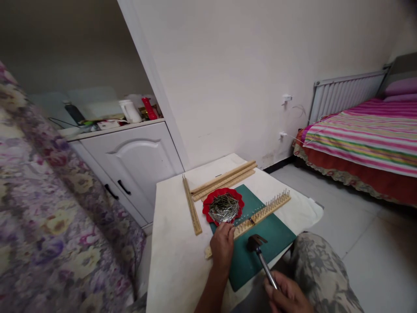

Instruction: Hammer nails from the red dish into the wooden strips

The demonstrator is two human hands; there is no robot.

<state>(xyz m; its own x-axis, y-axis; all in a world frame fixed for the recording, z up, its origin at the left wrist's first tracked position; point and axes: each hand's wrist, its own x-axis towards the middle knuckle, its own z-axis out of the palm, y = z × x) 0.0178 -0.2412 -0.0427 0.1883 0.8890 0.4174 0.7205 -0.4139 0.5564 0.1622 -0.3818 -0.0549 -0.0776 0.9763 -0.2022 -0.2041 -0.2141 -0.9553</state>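
My right hand (285,293) is wrapped around the handle of a claw hammer (265,263), its dark head raised over the green mat (250,265). A wooden strip (260,218) lies slantwise across the mat, with a long row of nails standing up along it. My left hand (223,241) is over the near left part of this strip, fingers bent and drawn together; what they pinch, if anything, is hidden. Just beyond the fingertips sits a red scalloped dish (206,211) heaped with loose nails (224,208).
A table with a white cover (172,261) bears everything. Two wooden strips (224,179) lie behind the dish, and another strip (192,206) with nails at its far end lies left. A white cabinet (140,161), floral curtain (61,208) and bed (365,134) surround it.
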